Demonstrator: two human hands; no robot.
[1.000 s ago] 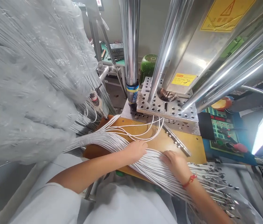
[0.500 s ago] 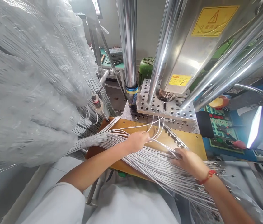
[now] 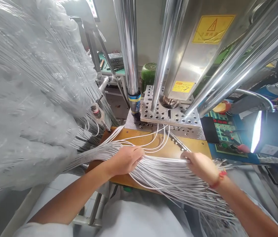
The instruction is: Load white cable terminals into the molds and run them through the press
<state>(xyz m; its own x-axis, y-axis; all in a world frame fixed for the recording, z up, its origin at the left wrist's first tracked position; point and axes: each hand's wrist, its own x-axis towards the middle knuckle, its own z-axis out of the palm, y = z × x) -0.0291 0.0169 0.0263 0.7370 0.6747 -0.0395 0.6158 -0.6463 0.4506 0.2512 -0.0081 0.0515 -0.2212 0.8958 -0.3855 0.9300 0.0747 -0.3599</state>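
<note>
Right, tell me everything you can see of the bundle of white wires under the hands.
The bundle of white wires is a thick sheaf of many thin, white-sheathed strands. It lies fanned across the yellow-brown board before the perforated metal plate, running from the plastic-wrapped stock at left to lower right, off the board's near edge. The left hand grips it; the right hand rests on it. A few strands loop up to the plate.

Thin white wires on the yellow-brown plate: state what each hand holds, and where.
Left hand grips the bundle of thin white wires mid-length; right hand pinches the same bundle further right.
</note>
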